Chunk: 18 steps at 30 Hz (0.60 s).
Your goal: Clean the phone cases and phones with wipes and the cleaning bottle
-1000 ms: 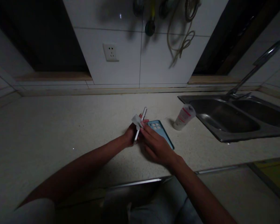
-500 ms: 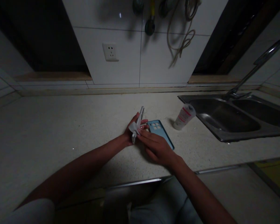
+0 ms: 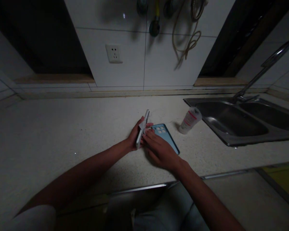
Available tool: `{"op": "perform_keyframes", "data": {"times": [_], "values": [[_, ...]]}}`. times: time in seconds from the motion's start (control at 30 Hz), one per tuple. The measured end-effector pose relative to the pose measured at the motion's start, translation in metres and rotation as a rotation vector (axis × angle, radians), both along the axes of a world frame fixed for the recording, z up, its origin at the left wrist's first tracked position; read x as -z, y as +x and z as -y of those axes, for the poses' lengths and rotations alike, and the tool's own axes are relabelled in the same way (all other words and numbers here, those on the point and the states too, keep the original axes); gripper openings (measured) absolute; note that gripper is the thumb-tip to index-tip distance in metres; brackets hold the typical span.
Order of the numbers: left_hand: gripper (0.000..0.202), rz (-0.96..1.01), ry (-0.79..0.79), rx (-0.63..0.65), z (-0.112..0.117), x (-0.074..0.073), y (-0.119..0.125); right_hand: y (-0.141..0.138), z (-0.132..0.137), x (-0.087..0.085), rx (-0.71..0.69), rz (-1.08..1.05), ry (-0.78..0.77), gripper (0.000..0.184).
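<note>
My left hand [image 3: 133, 138] grips a slim phone [image 3: 142, 130] on edge above the pale countertop [image 3: 62, 134]. My right hand [image 3: 159, 149] pinches a small white wipe [image 3: 143, 125] against the phone's side, fingers closed on it. Just right of both hands a teal phone case [image 3: 167, 136] lies flat on the counter, camera holes facing up, partly covered by my right hand.
A small white bottle with a red label [image 3: 189, 120] lies tilted beside a steel double sink [image 3: 243, 123] with a tall tap [image 3: 262, 70]. A wall socket [image 3: 114, 53] and hanging hoses [image 3: 188, 38] are on the tiled wall behind.
The wipe slid down the phone's edge and back up toward its top. The phone tilted slightly in my left hand; the case and bottle stayed put.
</note>
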<state>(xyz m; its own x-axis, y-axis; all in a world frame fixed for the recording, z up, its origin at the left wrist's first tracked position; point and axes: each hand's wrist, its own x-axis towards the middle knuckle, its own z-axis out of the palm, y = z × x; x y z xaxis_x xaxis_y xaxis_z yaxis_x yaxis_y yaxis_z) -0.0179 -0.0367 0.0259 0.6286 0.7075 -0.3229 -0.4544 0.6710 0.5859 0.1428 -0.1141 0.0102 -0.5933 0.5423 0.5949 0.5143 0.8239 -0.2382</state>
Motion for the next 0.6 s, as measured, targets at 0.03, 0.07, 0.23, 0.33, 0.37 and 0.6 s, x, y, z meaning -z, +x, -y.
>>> {"op": "perform_keyframes", "data": {"times": [0.03, 0.07, 0.23, 0.33, 0.37, 0.6], "values": [[0.065, 0.008, 0.001, 0.004, 0.0006, -0.0009, 0.0001, 0.0004, 0.0004, -0.0009, -0.007, -0.001, 0.006, 0.069], [0.065, 0.015, -0.001, 0.008, 0.0012, -0.0020, 0.0001, 0.0005, 0.0007, -0.0018, -0.011, -0.001, 0.010, 0.071], [0.061, 0.037, -0.031, 0.024, 0.0019, -0.0061, 0.0005, -0.0016, 0.0008, -0.0031, -0.012, -0.019, 0.006, 0.077], [0.060, 0.023, -0.050, 0.033, 0.0010, -0.0055, 0.0009, -0.0027, 0.0007, -0.0021, 0.008, -0.024, -0.020, 0.077], [0.059, 0.016, -0.055, 0.032, 0.0006, -0.0049, 0.0012, -0.0030, 0.0008, -0.0019, 0.022, -0.023, -0.032, 0.077], [0.058, -0.009, -0.039, 0.022, 0.0005, -0.0023, 0.0014, -0.0028, 0.0001, 0.0006, 0.046, -0.023, -0.068, 0.077]]}}
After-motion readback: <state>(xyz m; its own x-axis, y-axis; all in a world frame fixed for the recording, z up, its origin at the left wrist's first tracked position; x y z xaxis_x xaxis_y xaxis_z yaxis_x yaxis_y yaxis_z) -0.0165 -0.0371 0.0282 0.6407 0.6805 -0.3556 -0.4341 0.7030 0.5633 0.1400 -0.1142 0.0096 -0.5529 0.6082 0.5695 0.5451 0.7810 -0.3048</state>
